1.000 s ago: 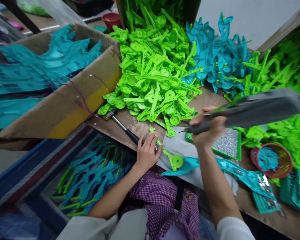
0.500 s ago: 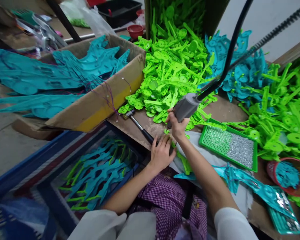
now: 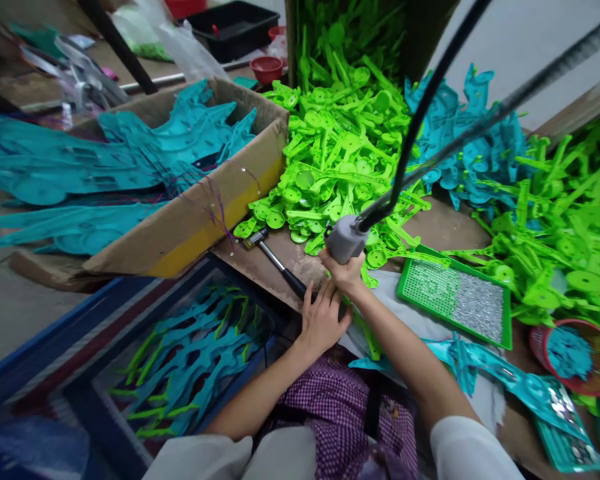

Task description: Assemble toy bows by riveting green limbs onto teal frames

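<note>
My right hand (image 3: 345, 272) is wrapped around a grey electric screwdriver (image 3: 349, 239), which stands nearly upright with a black cable rising from its top. Its tip is hidden behind my fingers. Just below it, my left hand (image 3: 323, 313) lies with fingers together and thumb apart, holding down a bright green plastic part (image 3: 370, 337). Much of that part is covered by my hand and right forearm. A hammer (image 3: 280, 263) lies with its black handle beside my left fingers. Under my right forearm, a long turquoise plastic part (image 3: 445, 353) rests on a pale cloth (image 3: 387, 283).
A green tray (image 3: 405, 293) of small metal screws sits to the right, near a red basket (image 3: 535, 343) of turquoise pieces. Green parts (image 3: 330, 153) are heaped behind. At left stand a cardboard box (image 3: 190, 220) of turquoise parts and a blue-edged crate (image 3: 105, 300) holding assembled pieces.
The screwdriver has moved left and down and now stands more upright, my right hand moving with it. My left hand stays in about the same place. The whole view has shifted slightly.
</note>
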`<state>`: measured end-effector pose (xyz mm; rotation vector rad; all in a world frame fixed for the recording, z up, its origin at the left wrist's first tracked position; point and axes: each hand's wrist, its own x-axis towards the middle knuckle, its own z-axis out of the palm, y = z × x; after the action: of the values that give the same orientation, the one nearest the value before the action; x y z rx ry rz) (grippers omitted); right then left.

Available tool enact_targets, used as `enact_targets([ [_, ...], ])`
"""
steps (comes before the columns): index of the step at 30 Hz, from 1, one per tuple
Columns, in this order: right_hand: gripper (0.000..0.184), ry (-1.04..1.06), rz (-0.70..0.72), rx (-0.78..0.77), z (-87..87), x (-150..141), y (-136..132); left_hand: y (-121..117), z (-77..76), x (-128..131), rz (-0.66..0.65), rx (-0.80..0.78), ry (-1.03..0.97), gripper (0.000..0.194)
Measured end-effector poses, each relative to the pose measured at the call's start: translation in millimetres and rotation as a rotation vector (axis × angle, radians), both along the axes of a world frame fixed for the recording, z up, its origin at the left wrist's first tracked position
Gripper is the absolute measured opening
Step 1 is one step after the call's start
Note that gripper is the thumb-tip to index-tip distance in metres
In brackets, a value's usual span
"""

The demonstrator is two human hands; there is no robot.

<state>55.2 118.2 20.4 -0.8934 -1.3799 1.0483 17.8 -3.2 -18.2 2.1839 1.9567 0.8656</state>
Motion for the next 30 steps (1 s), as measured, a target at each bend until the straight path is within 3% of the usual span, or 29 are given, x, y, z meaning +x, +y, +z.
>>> enact_targets([
  [4,0.033,0.173,-0.094,-0.027,28.8,21.2,8.4,1.4,1.2,-0.3,0.005,0.022,0.021,0.036],
  [7,0.04,0.265,-0.307,0.076,56.3,73.5,17.1,2.5,-1.5,-0.4,0.002,0.057,0.02,0.035],
  [10,0.039,0.181,-0.556,0.177,67.9,133.8,28.5,3.0,-6.0,-0.2,0.004,0.1,0.017,0.036],
  [12,0.036,0.107,-0.627,0.137,62.3,163.3,37.9,3.5,-8.5,0.2,0.011,0.121,0.02,0.036],
  [15,0.036,0.077,-0.639,0.068,42.1,184.1,51.2,4.4,-10.1,1.0,0.015,0.14,0.03,0.037],
  [20,0.036,0.036,-0.612,0.037,18.1,185.7,63.0,4.6,-9.0,2.3,0.016,0.116,0.014,0.038],
  [30,0.039,-0.034,-0.629,0.046,9.9,191.8,64.2,4.8,-9.4,3.8,0.034,0.092,0.002,0.036],
])
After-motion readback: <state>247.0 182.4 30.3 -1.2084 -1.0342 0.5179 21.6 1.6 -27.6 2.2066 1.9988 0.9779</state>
